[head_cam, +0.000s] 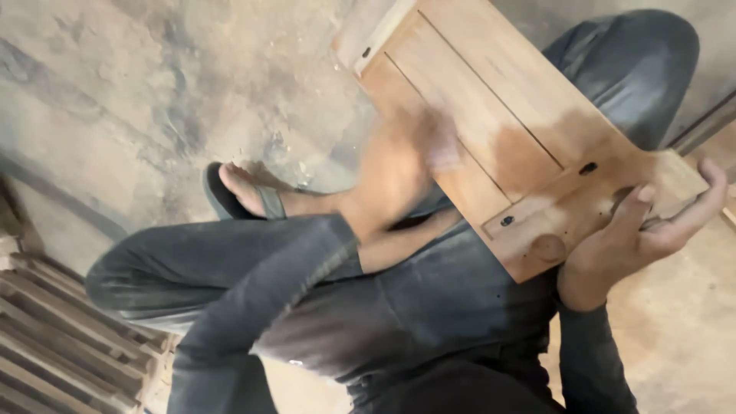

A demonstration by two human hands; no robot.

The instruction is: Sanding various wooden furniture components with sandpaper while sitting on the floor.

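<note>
A dusty concrete floor [130, 92] lies beyond both hands. The wooden panel [506, 115], framed and partly darkened, rests tilted across the person's lap. The right hand [640, 238] grips the panel's near corner, fingers curled over its edge. The left hand [399, 172] presses on the panel's face, blurred; its grip cannot be told. Stacked slats [54, 337] lie below the left hand.

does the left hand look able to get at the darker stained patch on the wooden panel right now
Probably yes. The left hand, blurred, already lies on the wooden panel right beside the darker patch, with nothing between them. The right hand only grips the panel's lower edge.
</note>
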